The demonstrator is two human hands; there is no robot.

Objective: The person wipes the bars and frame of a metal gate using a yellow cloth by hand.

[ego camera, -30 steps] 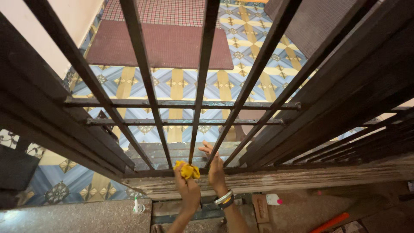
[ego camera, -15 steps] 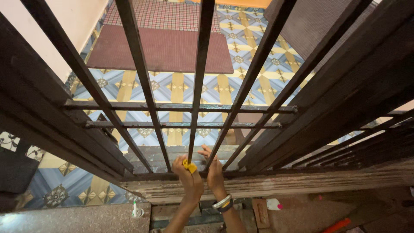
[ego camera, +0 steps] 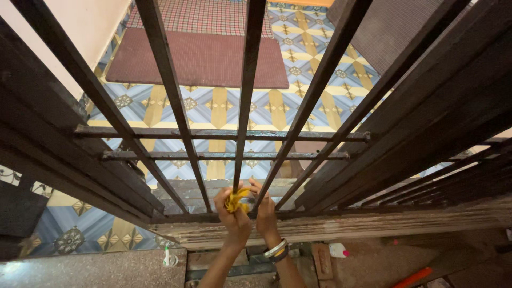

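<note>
Low | left hand (ego camera: pixel 233 210) grips yellow cloth (ego camera: pixel 236 200) | right hand (ego camera: pixel 265 210) on bar (ego camera: pixel 241 144)

A floor of patterned blue, yellow and white tiles (ego camera: pixel 224 109) is spreading out beyond the bars. A rectangular maroon mat (ego camera: pixel 200 58) is lying flat on it, and a red-and-white checked cloth (ego camera: pixel 205 13) is lying just past the mat's far edge. A darker brown ribbed mat (ego camera: pixel 392 29) is sitting at the upper right.
</note>
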